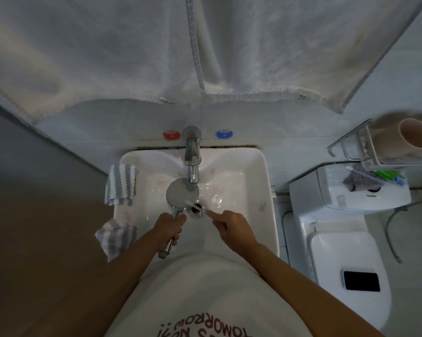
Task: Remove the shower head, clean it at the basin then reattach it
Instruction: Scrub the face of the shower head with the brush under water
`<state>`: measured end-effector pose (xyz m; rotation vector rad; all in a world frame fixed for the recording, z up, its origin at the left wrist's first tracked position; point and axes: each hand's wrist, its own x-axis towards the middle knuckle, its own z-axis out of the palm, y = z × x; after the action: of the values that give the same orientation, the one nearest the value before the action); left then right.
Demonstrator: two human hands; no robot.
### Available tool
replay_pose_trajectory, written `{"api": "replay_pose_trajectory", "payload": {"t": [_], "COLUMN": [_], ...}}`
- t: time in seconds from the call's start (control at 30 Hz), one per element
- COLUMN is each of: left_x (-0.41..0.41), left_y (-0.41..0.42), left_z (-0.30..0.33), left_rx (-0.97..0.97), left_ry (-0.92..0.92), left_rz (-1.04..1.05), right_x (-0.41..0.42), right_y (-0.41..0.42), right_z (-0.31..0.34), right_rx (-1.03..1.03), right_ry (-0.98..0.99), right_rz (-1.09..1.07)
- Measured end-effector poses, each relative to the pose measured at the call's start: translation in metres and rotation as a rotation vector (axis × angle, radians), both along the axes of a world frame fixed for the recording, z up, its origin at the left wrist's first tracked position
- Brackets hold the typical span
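Left hand (169, 227): grips head (182, 193) by handle — face up under tap (192, 154).
Right hand (229, 223): pinches brush (197, 207), bristles on the face — scrubbing.

White shirt (205, 300), below both grips: dark red lettering showing upside down, "TOMORROW" readable, with two exclamation marks; a second line beneath is running off the frame edge, unreadable. Nothing else is showing legible text.
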<state>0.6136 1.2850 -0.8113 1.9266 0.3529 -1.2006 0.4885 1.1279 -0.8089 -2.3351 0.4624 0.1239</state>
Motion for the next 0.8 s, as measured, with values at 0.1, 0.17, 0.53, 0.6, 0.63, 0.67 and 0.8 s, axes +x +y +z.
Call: {"api": "replay_pose_trajectory", "payload": {"t": [0.1,0.17,0.53,0.6,0.63,0.67,0.8], "left_x": [0.0009,0.0002,-0.001,-0.0008,-0.0003,0.0002,0.0], "left_y": [0.0001,-0.0006,-0.0009,-0.003,-0.0038,-0.0044,-0.005], "left_z": [0.0005,0.0007,-0.0029,-0.0031,-0.0034,-0.0037,-0.0039], "left_rx": [-0.006,-0.011,-0.005,-0.004,-0.004,-0.005,-0.001], "left_ry": [-0.006,-0.01,-0.016,-0.017,-0.018,-0.022,-0.031], "left_rz": [0.002,-0.011,-0.048,-0.058,-0.059,-0.061,-0.072], "right_x": [0.0002,0.0034,0.0047,0.0061,0.0062,0.0062,0.0063], "right_y": [0.0002,-0.003,-0.0021,-0.002,-0.0009,-0.0006,-0.0068], "right_z": [-0.0009,-0.0003,-0.0005,0.0021,0.0033,0.0042,0.0021], "right_rx": [-0.013,-0.062,-0.103,-0.123,-0.126,-0.128,-0.129], "right_ry": [0.007,0.017,0.016,0.015,0.012,0.012,0.03], "right_rz": [0.01,-0.093,-0.052,-0.087,-0.089,-0.097,-0.144]}}
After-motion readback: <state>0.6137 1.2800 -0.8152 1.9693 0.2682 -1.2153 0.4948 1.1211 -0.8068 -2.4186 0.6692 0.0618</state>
